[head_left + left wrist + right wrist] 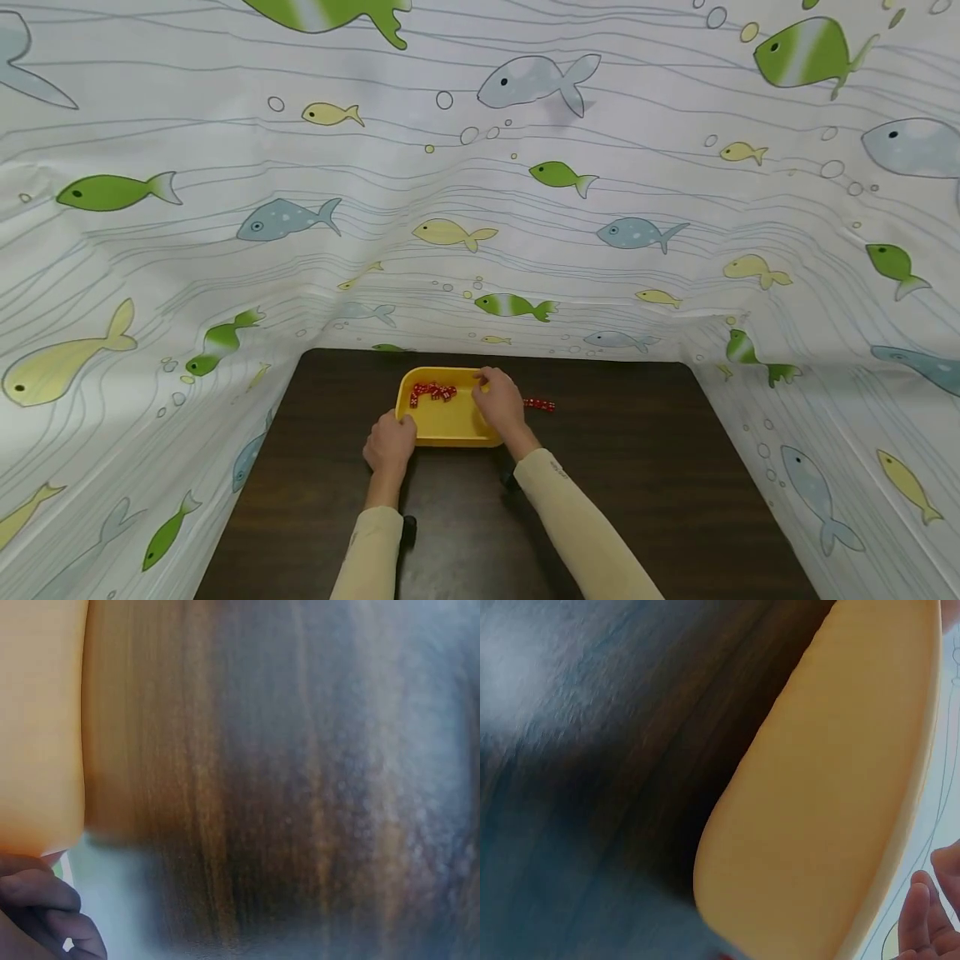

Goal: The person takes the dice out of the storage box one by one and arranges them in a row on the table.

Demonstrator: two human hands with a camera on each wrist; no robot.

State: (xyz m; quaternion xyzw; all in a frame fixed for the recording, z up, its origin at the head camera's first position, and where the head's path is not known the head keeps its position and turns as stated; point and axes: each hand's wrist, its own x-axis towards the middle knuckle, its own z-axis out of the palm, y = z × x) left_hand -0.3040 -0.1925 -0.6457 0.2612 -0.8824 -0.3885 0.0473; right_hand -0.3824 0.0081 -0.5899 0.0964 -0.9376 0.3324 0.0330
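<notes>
A shallow yellow tray [457,427] sits on the dark table. Several red dice [435,391] with white pips lie loosely at its back left. My left hand [390,440] grips the tray's left side near the front corner; curled fingers [45,892] show under the tray wall in the left wrist view. Over the tray's right side hovers my right hand [501,407], its thumb and fingertips close together above the rim, with no die visible between them. To the right of the tray, a short row of red dice [540,404] stands on the table, partly hidden behind my right hand.
The dark wood-grain table [637,483] extends around the tray. A white fish-patterned sheet [420,275] rises behind the table and along both sides. Dark wrist devices [408,532] show at both sleeves.
</notes>
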